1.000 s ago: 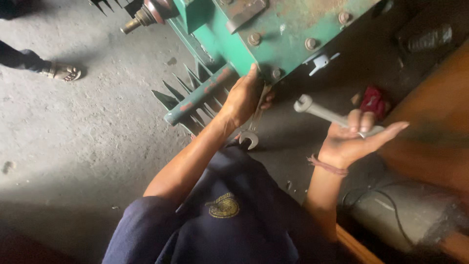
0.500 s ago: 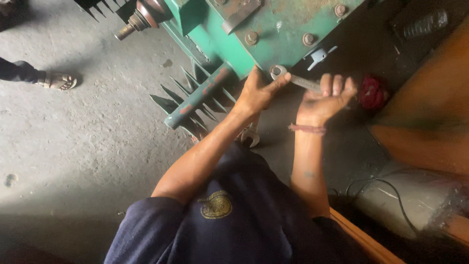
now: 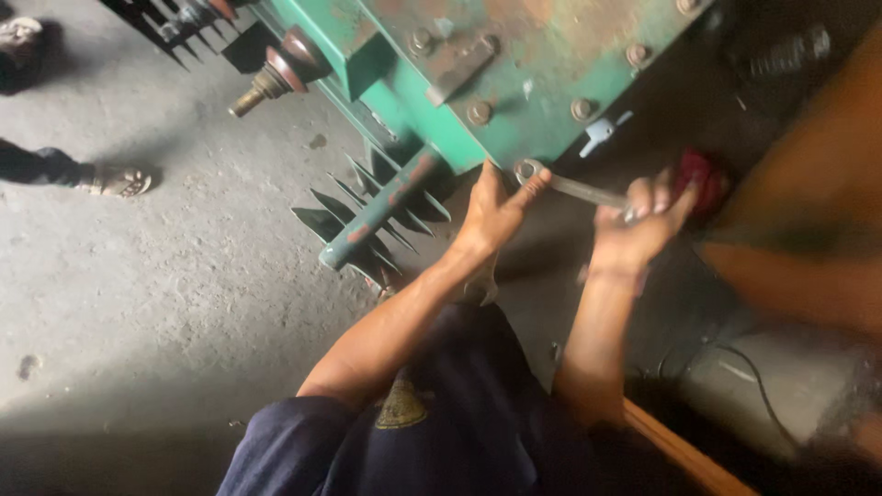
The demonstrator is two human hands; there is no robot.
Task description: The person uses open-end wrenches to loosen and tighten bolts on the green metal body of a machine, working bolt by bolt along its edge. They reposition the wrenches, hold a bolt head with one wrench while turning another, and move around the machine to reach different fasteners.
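A worker's right hand [image 3: 636, 230] was closed around the handle end of a steel ring spanner [image 3: 571, 188], while the left hand [image 3: 494, 213] steadied the tool's ring end with fingers and thumb pressed close to it at the lower edge of a green transformer tank [image 3: 542, 83]. The spanner's ring sat at that rim, apparently over a bolt head hidden beneath it; the shaft ran level from there to the right-hand grip. The tool looked like plain, stiff metal, fairly light for its length, smooth and probably greasy, so it seemed best gripped far out on the handle for leverage, with a guiding hand near the ring to stop it slipping off.

Other bolts [image 3: 479, 112] studded the rusted, paint-worn flange above the hands. A bank of dark cooling fins [image 3: 367, 216] projected from the tank just left of the left hand, and a brown porcelain bushing with a brass terminal [image 3: 276, 73] stuck out higher up. A red object [image 3: 700, 174], too blurred to identify, lay just beyond the right hand's fingertips. A second spanner [image 3: 481, 289] seemed to lie on the concrete floor [image 3: 165, 294] under the left forearm. Another person's sandalled foot [image 3: 115, 180] stood well apart at the left edge.
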